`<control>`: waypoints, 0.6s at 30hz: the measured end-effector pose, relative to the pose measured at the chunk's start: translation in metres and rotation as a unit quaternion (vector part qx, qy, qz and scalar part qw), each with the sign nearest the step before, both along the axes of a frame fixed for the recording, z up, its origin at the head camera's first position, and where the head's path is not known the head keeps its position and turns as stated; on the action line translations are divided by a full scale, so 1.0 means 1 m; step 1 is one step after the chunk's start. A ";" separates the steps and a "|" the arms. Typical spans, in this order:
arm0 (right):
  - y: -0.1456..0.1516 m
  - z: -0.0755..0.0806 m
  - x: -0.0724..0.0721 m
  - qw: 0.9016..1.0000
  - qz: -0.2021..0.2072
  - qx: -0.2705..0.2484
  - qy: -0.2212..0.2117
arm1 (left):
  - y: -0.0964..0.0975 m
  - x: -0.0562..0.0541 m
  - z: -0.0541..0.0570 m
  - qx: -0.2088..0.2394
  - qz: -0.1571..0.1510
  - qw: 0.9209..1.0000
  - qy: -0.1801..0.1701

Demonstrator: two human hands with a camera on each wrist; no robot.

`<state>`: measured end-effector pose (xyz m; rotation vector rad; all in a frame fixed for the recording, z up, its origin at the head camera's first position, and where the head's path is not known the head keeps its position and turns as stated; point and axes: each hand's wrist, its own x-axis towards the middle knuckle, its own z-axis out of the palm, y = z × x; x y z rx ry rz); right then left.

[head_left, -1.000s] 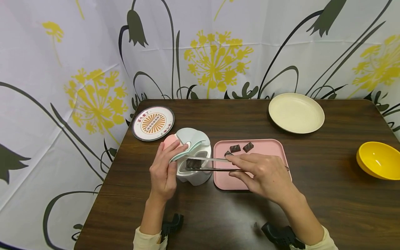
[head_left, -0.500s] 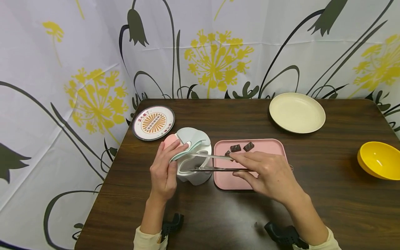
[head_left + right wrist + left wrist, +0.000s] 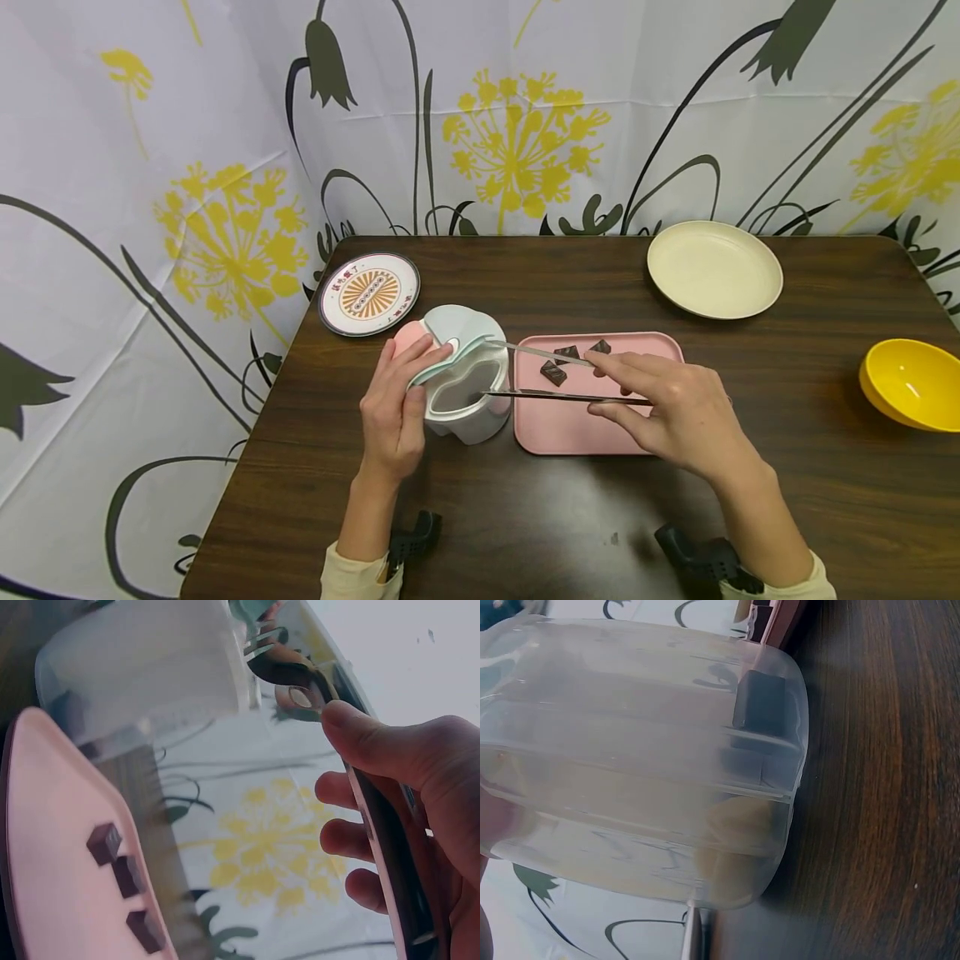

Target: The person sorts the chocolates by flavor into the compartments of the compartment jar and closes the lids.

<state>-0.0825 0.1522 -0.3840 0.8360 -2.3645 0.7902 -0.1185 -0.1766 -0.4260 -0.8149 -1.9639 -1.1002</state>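
My left hand (image 3: 393,408) holds up the pale green flap lid (image 3: 457,358) of a round storage box (image 3: 483,421). Below the lifted flap, one compartment lies uncovered. Through the box's translucent wall in the left wrist view, a dark block (image 3: 761,701) and tan pieces (image 3: 735,832) show at the bottom. In my right hand (image 3: 675,408) are metal tongs (image 3: 570,396), gripped between thumb and fingers. Their arms stand apart with nothing between the tips, beside the box's right rim. Several dark chocolate pieces (image 3: 553,372) lie on the pink tray (image 3: 570,433) beneath the tongs.
Behind the box on the left lies a white patterned plate (image 3: 369,294). A cream plate (image 3: 715,269) sits at the back right, and a yellow bowl (image 3: 911,385) at the far right. A printed curtain (image 3: 525,150) hangs behind the brown table (image 3: 540,533).
The dark chocolate between the tongs has gone down into the box. My right hand has drawn the tongs rightward out of the compartment with their arms spread. My left hand stays in place.
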 end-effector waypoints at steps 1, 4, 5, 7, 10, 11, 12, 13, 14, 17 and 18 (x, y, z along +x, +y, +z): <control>0.003 -0.002 -0.001 1.000 -0.006 -0.001 -0.004 | 0.000 0.000 0.000 0.001 0.000 1.000 0.001; 0.011 -0.011 -0.003 1.000 -0.023 -0.004 -0.009 | 0.001 -0.001 0.001 0.002 0.000 1.000 0.004; 0.013 -0.015 -0.003 0.999 -0.031 -0.002 -0.014 | 0.001 -0.001 0.001 0.002 0.001 1.000 0.004; 0.017 -0.022 -0.003 0.998 -0.051 0.011 -0.039 | 0.001 -0.001 0.001 0.002 0.001 1.000 0.005; 0.020 -0.032 -0.003 0.993 -0.077 0.036 -0.081 | 0.001 -0.001 0.000 0.001 0.003 1.000 0.003; 0.021 -0.036 -0.003 0.991 -0.084 0.044 -0.094 | 0.000 0.000 0.000 0.001 0.003 1.000 0.002; 0.022 -0.040 -0.004 0.989 -0.090 0.050 -0.104 | 0.000 0.000 0.000 0.001 0.003 1.000 0.000; 0.022 -0.043 -0.004 0.988 -0.095 0.055 -0.111 | 0.000 0.000 0.000 0.000 0.003 1.000 -0.001; 0.023 -0.047 -0.004 0.987 -0.098 0.058 -0.116 | 0.000 0.000 0.000 -0.001 0.003 1.000 -0.003; 0.024 -0.054 -0.005 0.984 -0.107 0.067 -0.123 | 0.001 0.000 0.000 -0.002 0.002 1.000 -0.005; 0.024 -0.057 -0.006 0.984 -0.109 0.070 -0.126 | 0.001 0.000 0.000 -0.002 0.002 1.000 -0.006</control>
